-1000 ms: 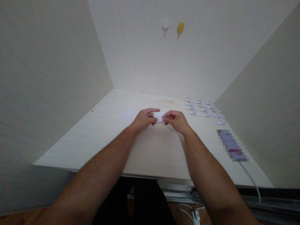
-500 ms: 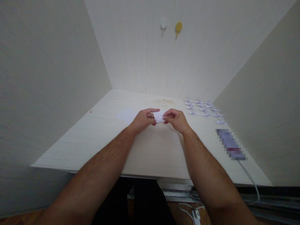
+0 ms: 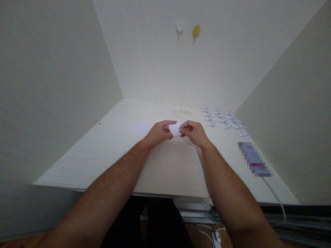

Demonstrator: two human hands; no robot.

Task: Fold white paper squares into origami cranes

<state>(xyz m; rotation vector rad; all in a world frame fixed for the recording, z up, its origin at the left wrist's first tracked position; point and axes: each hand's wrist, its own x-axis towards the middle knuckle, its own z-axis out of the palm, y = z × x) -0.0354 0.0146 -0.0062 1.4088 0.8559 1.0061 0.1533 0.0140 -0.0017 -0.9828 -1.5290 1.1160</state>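
A small piece of white folded paper (image 3: 174, 130) is held up between my two hands, over the middle of the white table (image 3: 170, 165). My left hand (image 3: 160, 132) grips its left side, the thumb at the lower edge and the index finger stretched along the top. At the right side, my right hand (image 3: 192, 132) pinches the paper between thumb and fingertips. The paper's exact folds are too small to make out. A pale stack or sheet of white paper (image 3: 139, 127) lies on the table just left of my left hand.
Several folded paper cranes (image 3: 224, 120) stand in rows at the back right. In front of them lies a blurred-out flat device (image 3: 254, 160) with a white cable (image 3: 275, 194) running off the table edge. Two hooks, one white (image 3: 179, 26), one yellow (image 3: 196, 31), are on the back wall.
Both hands stay in nearly the same place, still on the paper. The paper's visible outline has tilted slightly between the fingers.
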